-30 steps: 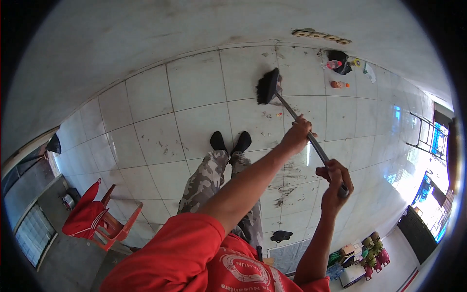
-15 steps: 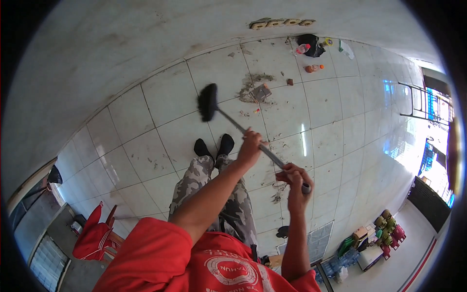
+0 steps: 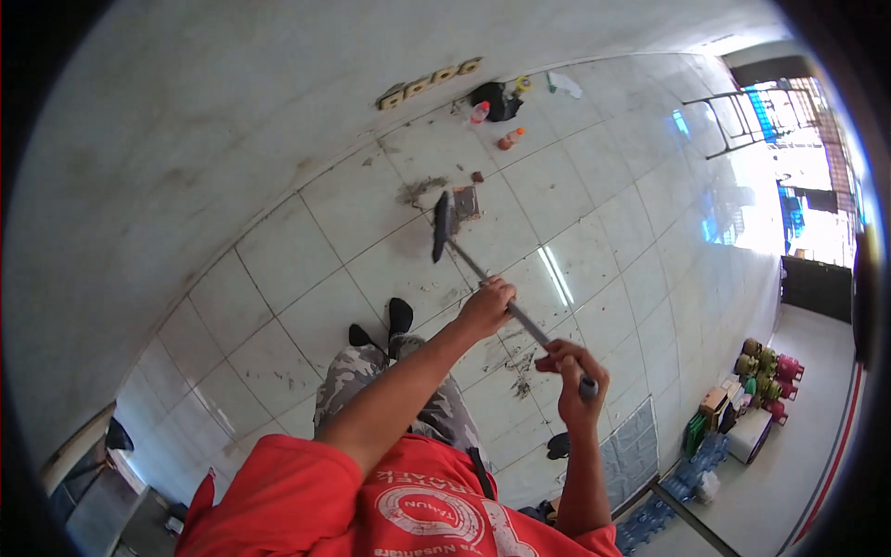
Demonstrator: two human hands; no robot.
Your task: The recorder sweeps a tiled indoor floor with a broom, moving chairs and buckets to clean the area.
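Both hands are wrapped round the grey handle of a broom (image 3: 474, 265). My left hand (image 3: 487, 306) grips lower down the stick, nearer the head. Close to the handle's top end, my right hand (image 3: 573, 369) is closed on it. The dark broom head (image 3: 441, 228) is on the tiled floor, beside a square brownish patch (image 3: 467, 202). Dirt and crumbs (image 3: 425, 191) lie scattered around that patch, and a small reddish-brown piece (image 3: 477, 176) lies beyond it.
By the wall are a black plastic bag (image 3: 498, 102), a clear bottle with red (image 3: 480, 112) and an orange-capped bottle (image 3: 510, 138). A metal rack (image 3: 738, 121) stands at the right. Gas cylinders (image 3: 770, 371) and water bottles (image 3: 682, 483) are at lower right.
The broom head has swung right, from bare tile to the edge of the dirty patch. My view has turned, and both hands keep their grip on the handle.
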